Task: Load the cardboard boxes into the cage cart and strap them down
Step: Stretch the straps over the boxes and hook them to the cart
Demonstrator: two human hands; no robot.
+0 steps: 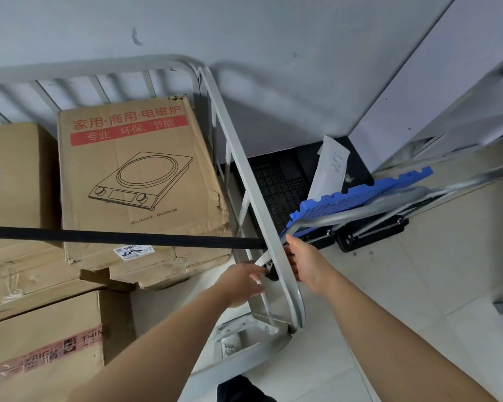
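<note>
— As the boxes already sit inside the cage cart (246, 175), how much of the loading is left?
— None that shows. The induction-cooker box (137, 181) stands against the right side frame, a plain box (12, 184) beside it, a taped box (47, 340) lower down.
— And the strapping?
— Part done, in my judgement. The black strap (122, 237) runs taut across the cooker box to the frame's right upright.
— The hands?
— Left hand (240, 282) pinches the strap's loose end just inside the upright; right hand (305, 264) reaches round from outside, fingers curled behind the bar, their grip hidden. Fastening remains unconfirmed
</note>
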